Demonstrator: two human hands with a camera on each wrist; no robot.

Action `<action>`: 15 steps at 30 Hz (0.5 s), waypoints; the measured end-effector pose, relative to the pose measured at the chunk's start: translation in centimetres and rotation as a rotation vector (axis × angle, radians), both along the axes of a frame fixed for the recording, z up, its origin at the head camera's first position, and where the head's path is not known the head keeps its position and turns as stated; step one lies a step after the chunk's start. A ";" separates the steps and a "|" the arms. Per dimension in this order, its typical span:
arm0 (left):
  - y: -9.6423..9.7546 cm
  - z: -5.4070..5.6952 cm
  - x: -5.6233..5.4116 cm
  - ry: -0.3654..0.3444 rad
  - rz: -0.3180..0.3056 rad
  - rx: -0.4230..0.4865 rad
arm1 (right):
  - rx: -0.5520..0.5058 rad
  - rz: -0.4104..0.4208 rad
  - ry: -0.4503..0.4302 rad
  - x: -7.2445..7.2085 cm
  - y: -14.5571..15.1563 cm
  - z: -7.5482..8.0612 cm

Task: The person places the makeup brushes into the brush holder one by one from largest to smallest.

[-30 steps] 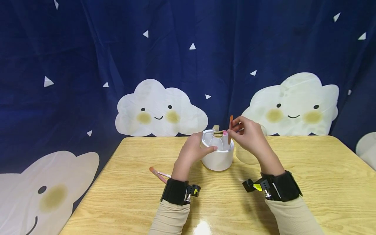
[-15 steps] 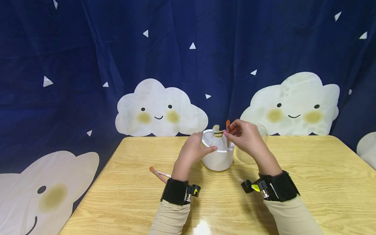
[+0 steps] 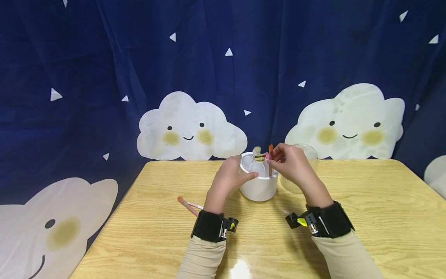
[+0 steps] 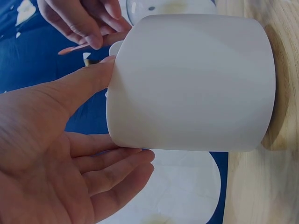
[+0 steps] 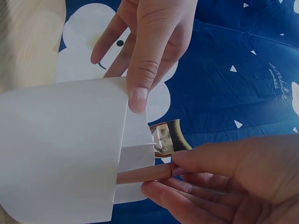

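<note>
A white round divided container point(image 3: 258, 190) stands upright on the table. My left hand point(image 3: 230, 176) grips it at the left, thumb over the rim and fingers against its side. With thumb and fingers, my right hand point(image 3: 292, 162) pinches a makeup brush point(image 5: 145, 174) with orange bristles pointing up. That brush's handle end is inside a compartment at the container's right side; its lower tip is hidden by the wall. Another brush with light bristles point(image 3: 256, 149) stands in the container. In the right wrist view, a wide brush head point(image 5: 164, 139) with dark and pale bristles shows beyond the rim.
Two brushes lie crossed on the wooden table point(image 3: 150, 232) left of the container: an orange-tipped brush point(image 3: 184, 203) and a thin white-handled brush point(image 3: 196, 205). A clear round cover point(image 3: 290, 187) stands behind my right hand. A blue cloud-patterned curtain point(image 3: 209, 69) hangs at the back.
My right hand has moved slightly left and down, lowering the orange-bristled makeup brush further into the container's compartment. My left hand has kept its grip on the container.
</note>
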State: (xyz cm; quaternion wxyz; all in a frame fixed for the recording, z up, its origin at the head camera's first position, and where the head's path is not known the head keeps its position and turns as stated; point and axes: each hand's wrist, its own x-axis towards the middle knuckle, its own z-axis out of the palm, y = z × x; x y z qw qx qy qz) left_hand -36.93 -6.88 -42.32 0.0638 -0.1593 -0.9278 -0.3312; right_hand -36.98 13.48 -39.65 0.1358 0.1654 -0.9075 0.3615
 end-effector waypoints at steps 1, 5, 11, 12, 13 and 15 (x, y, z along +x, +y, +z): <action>0.0 0.0 0.0 -0.003 0.001 0.001 | 0.000 -0.001 -0.005 0.0 0.0 0.0; 0.0 0.1 0.0 -0.011 0.006 0.001 | 0.003 -0.001 -0.016 0.0 -0.1 0.0; 0.0 0.1 0.1 -0.003 0.012 -0.012 | 0.018 -0.007 -0.019 0.0 -0.1 0.0; 0.0 0.1 0.1 -0.002 0.013 -0.013 | 0.021 -0.009 -0.021 0.0 -0.1 0.0; 0.1 0.1 0.1 -0.004 0.015 -0.014 | 0.023 -0.010 -0.024 0.0 -0.1 0.0; 0.1 0.1 0.1 -0.008 0.018 -0.017 | 0.028 -0.009 -0.032 0.0 -0.1 0.0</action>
